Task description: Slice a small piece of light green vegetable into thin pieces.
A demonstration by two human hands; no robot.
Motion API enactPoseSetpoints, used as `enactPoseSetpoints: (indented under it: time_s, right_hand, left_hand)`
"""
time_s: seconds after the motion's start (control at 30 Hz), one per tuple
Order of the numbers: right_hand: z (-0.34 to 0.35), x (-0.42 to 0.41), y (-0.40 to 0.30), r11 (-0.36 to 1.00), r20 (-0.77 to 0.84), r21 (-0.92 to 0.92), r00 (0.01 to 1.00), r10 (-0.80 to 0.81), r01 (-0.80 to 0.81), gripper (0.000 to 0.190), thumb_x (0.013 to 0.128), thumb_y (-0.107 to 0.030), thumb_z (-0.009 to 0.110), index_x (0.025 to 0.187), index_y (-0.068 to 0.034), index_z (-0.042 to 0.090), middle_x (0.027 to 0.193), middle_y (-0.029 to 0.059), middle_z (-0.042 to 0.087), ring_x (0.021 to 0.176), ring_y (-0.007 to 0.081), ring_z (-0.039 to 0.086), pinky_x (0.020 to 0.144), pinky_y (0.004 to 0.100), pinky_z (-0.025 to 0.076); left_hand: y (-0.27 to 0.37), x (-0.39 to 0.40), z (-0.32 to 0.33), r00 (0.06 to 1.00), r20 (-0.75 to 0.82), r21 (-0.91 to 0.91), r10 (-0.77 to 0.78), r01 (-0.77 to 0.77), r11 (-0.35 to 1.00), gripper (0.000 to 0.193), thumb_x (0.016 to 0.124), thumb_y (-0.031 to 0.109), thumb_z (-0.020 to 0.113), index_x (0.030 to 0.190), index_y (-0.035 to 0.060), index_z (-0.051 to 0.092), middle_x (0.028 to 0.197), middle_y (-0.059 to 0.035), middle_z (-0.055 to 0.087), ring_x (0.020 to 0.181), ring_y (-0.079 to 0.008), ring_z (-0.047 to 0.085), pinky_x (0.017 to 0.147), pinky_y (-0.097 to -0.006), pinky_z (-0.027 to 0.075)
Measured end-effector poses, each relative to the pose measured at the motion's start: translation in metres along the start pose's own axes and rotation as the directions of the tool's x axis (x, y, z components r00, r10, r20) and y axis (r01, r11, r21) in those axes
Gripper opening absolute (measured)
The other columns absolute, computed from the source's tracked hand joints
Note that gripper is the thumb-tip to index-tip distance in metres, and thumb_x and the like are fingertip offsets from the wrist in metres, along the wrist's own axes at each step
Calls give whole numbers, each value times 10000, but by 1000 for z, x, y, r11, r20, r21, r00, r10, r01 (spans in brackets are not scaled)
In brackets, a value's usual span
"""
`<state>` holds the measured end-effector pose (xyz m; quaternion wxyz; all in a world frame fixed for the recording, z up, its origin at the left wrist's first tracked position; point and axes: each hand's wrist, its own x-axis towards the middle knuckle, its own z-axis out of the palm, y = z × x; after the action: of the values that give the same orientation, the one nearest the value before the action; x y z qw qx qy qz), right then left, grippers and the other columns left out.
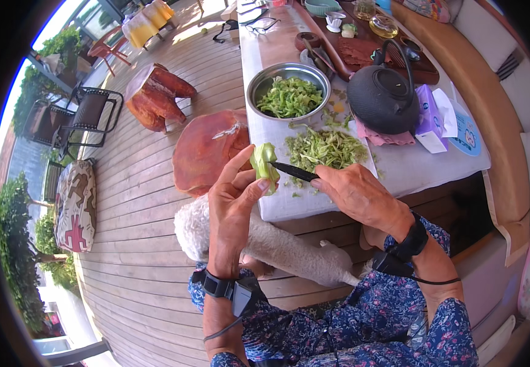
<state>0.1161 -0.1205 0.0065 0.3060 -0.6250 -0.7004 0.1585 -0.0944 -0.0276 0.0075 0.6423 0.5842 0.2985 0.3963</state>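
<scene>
Between the fingers and thumb of my left hand (235,206) is a pale green vegetable piece (263,166), held up near the table's front left corner. My right hand (361,197) grips a small black knife (295,170); its tip touches the vegetable's right side. Behind the knife, a heap of green peelings and trimmings (329,149) lies on the white tablecloth (301,206). Farther back stands a stainless steel bowl (252,98) with many cut green pieces (288,97) in it.
A black cast-iron teapot (379,98) rests on a pink cloth (386,135), beside a purple tissue box (430,121). A white curly-haired dog (292,243) stands between me and the table. Wooden stump stools (210,151) are at the left. Eyeglasses (262,28) lie at the back.
</scene>
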Motion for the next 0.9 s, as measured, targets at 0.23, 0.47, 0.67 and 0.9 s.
enactPoseSetpoints:
  time_s: [0.23, 0.47, 0.67, 0.9]
  right_hand:
    - [-8, -1, 4, 997, 200, -67, 979, 37, -24, 204, 968, -201, 551, 883, -16, 542, 653, 223, 588, 642, 417, 619, 588, 485, 472]
    - [-17, 2, 0, 995, 259, 100, 966, -18, -8, 229, 972, -217, 548, 874, -10, 543, 660, 221, 590, 644, 426, 606, 609, 489, 464]
    - [-20, 0, 2, 957, 396, 247, 917, 44, -152, 282, 986, -233, 532, 835, 3, 566, 607, 188, 572, 576, 395, 579, 585, 438, 467]
    - [-23, 5, 0, 829, 620, 418, 783, 38, -371, 280, 990, -232, 526, 829, -10, 578, 551, 133, 546, 522, 277, 592, 566, 415, 466]
  left_hand:
    - [-7, 0, -14, 964, 160, 18, -212, 212, 977, 567, 907, 127, 676, 1395, -45, 446, 1134, -185, 679, 1006, -224, 678, 907, -345, 531]
    - [2, 2, -23, 944, 210, -139, -253, 285, 949, 593, 886, 152, 705, 1392, -36, 460, 1158, -179, 672, 979, -231, 685, 888, -334, 543]
    - [2, 1, -27, 933, 224, -85, -283, 308, 948, 596, 881, 170, 705, 1382, -50, 467, 1161, -182, 668, 958, -230, 690, 862, -329, 551]
    - [9, -2, -30, 901, 333, -291, -279, 380, 878, 586, 888, 146, 691, 1382, -69, 458, 1199, -191, 648, 996, -231, 676, 881, -335, 539]
